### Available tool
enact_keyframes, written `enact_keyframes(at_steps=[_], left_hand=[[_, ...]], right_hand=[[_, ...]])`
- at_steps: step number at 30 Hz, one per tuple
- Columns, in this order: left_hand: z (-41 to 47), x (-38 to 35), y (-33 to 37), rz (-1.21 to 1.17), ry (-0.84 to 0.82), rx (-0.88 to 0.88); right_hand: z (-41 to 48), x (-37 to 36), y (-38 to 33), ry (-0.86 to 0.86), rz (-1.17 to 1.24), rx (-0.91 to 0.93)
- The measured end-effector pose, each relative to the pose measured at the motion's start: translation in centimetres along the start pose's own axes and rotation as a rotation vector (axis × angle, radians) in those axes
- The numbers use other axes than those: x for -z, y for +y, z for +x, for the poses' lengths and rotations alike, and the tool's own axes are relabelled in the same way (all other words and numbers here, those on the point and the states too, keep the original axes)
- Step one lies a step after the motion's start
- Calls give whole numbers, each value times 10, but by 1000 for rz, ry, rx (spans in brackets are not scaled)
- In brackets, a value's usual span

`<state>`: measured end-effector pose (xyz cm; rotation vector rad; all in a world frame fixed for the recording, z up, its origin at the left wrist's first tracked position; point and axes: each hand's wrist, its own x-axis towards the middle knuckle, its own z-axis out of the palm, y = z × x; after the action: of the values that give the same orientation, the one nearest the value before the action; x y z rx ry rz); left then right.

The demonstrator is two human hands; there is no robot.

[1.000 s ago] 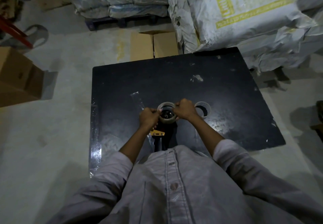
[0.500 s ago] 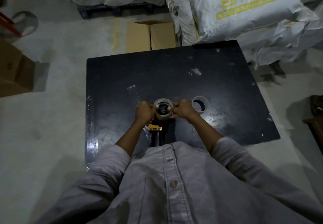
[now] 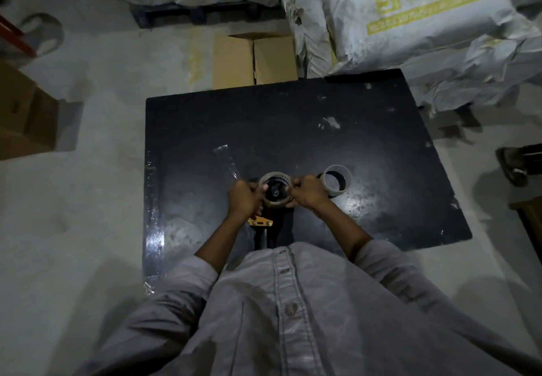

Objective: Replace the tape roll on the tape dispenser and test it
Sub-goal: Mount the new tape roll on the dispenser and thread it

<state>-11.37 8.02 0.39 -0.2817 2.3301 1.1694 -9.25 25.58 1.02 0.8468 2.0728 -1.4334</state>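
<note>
A tape roll point(image 3: 274, 176) sits over the black hub of a tape dispenser point(image 3: 261, 223), whose yellow plate and dark handle point back toward me on the black table point(image 3: 293, 129). My left hand point(image 3: 245, 196) grips the roll's left side. My right hand point(image 3: 308, 192) grips its right side. Both press around the roll, thumbs near the hub. An empty cardboard core point(image 3: 335, 180) stands just right of my right hand. A strip of clear tape point(image 3: 227, 161) lies on the table to the left of the roll.
Large white sacks point(image 3: 410, 17) crowd the table's far right corner. An open cardboard box point(image 3: 255, 61) stands on the floor behind the table and another box point(image 3: 23, 114) at the left. Clear tape point(image 3: 152, 199) runs along the table's left edge. A sandalled foot point(image 3: 516, 164) shows at right.
Both hands stay on the roll at the dispenser hub, and the roll looks seated lower on it. My view has tilted slightly, shifting the table in the frame.
</note>
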Motion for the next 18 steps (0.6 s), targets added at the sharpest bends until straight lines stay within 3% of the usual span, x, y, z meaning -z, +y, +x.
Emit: enact_keyframes(at_steps=[4, 7, 12, 18], left_hand=[[6, 6, -2, 29, 5, -20], [8, 9, -3, 85, -60, -57], [4, 4, -9, -102, -153, -10], [-1, -1, -11, -349, -162, 107]], right_hand=[[1, -1, -7, -18, -97, 34], [-1, -2, -5, -69, -11, 0], [-1, -5, 4, -146, 273, -49], [2, -1, 8, -141, 335, -25]])
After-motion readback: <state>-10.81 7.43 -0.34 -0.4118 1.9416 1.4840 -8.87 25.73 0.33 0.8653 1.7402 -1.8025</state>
